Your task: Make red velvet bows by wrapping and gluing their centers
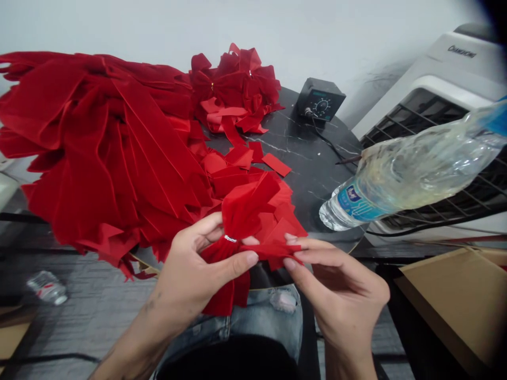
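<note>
Bow [246, 211] partly hidden, dial [322, 106] seemingly illegible

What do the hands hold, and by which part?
The left hand holds a red bow near its silver tie; the right hand pinches a narrow red strip by its right end.

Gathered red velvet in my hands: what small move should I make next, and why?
I'd probably wrap the narrow red strip over the silver tie around the gathered velvet. The tie shows uncovered, the left hand holds the velvet beside it, and the right hand pinches the strip's outer end.
</note>
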Demonstrator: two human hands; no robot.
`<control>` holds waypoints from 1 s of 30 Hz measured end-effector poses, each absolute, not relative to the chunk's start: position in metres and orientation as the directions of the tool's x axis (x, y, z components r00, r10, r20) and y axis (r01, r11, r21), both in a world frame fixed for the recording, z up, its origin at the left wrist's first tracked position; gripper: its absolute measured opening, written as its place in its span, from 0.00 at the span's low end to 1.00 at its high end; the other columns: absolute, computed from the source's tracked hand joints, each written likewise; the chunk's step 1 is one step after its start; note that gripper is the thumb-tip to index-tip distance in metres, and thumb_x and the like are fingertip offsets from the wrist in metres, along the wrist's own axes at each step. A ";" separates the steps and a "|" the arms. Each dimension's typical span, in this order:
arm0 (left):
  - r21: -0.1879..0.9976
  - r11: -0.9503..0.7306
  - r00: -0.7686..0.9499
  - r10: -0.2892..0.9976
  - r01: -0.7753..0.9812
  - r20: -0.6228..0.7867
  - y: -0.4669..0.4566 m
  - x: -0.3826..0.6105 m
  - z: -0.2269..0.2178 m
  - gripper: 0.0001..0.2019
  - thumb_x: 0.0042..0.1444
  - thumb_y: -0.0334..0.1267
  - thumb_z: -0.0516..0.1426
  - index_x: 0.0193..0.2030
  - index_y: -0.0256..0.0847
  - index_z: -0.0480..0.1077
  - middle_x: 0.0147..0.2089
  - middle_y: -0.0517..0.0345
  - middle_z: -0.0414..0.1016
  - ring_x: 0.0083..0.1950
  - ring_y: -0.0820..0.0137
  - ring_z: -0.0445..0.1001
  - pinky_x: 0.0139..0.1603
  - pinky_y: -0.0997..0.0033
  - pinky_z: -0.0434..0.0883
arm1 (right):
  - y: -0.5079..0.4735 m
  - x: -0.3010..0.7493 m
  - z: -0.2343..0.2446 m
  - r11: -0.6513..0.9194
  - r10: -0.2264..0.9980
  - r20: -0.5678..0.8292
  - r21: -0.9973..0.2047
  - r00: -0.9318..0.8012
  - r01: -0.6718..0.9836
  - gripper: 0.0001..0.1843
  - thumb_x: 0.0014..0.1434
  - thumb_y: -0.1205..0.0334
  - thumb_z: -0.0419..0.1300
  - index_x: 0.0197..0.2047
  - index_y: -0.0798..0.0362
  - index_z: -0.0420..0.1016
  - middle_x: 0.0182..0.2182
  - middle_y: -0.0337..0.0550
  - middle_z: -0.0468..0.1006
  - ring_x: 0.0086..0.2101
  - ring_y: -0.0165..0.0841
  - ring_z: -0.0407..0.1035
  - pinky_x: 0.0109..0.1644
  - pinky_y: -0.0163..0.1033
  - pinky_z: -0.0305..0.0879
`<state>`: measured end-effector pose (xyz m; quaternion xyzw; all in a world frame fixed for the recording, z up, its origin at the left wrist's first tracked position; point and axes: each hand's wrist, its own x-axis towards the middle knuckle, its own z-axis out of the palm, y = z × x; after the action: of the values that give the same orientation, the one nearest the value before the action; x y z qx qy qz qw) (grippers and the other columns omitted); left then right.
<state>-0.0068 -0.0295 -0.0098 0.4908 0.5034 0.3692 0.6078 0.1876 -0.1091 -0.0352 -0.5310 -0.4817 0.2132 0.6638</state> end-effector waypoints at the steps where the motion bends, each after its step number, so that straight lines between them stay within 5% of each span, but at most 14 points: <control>1: 0.974 0.222 0.229 0.947 0.030 -0.223 -0.030 -0.007 -0.011 0.26 0.51 0.39 0.79 0.57 0.45 0.84 0.50 0.52 0.91 0.51 0.56 0.90 0.53 0.64 0.86 | -0.110 0.188 -0.036 0.337 0.798 0.395 -0.918 0.455 0.206 0.13 0.58 0.76 0.76 0.41 0.49 0.89 0.41 0.40 0.91 0.45 0.36 0.87 0.54 0.36 0.84; 6: 0.989 0.148 0.277 0.952 -0.028 -0.134 -0.030 -0.006 -0.011 0.17 0.55 0.35 0.77 0.51 0.49 0.86 0.46 0.62 0.92 0.50 0.67 0.90 0.56 0.77 0.83 | -0.112 0.189 -0.039 0.290 0.806 0.298 -0.952 0.511 0.096 0.11 0.60 0.73 0.77 0.41 0.47 0.89 0.39 0.37 0.91 0.41 0.32 0.87 0.50 0.30 0.83; 15: 0.974 0.224 0.338 0.919 -0.020 -0.204 -0.032 -0.006 -0.012 0.27 0.53 0.27 0.76 0.58 0.51 0.83 0.54 0.62 0.91 0.56 0.62 0.89 0.57 0.75 0.83 | -0.108 0.181 -0.040 0.302 0.755 0.287 -0.950 0.589 0.075 0.10 0.60 0.73 0.77 0.41 0.49 0.87 0.37 0.37 0.90 0.39 0.31 0.87 0.49 0.29 0.84; 23: 0.971 0.226 0.161 0.964 -0.075 -0.212 -0.033 0.007 -0.001 0.22 0.49 0.30 0.79 0.52 0.45 0.86 0.42 0.61 0.92 0.45 0.64 0.91 0.49 0.78 0.86 | -0.108 0.175 -0.040 0.274 0.745 0.220 -0.962 0.629 0.012 0.09 0.60 0.72 0.77 0.40 0.50 0.86 0.35 0.37 0.88 0.33 0.28 0.84 0.41 0.27 0.82; 30: 0.983 0.178 0.106 0.979 -0.041 -0.172 -0.033 0.009 0.002 0.19 0.52 0.36 0.78 0.52 0.44 0.86 0.46 0.58 0.92 0.47 0.61 0.91 0.49 0.72 0.87 | -0.108 0.182 -0.037 0.203 0.838 0.119 -0.974 0.533 -0.101 0.14 0.62 0.69 0.76 0.50 0.48 0.86 0.37 0.39 0.90 0.34 0.31 0.86 0.43 0.31 0.85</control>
<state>0.0087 -0.0332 0.0020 0.4662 0.5031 0.4403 0.5794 0.1824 -0.1081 -0.0367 -0.5333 -0.3454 0.3378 0.6944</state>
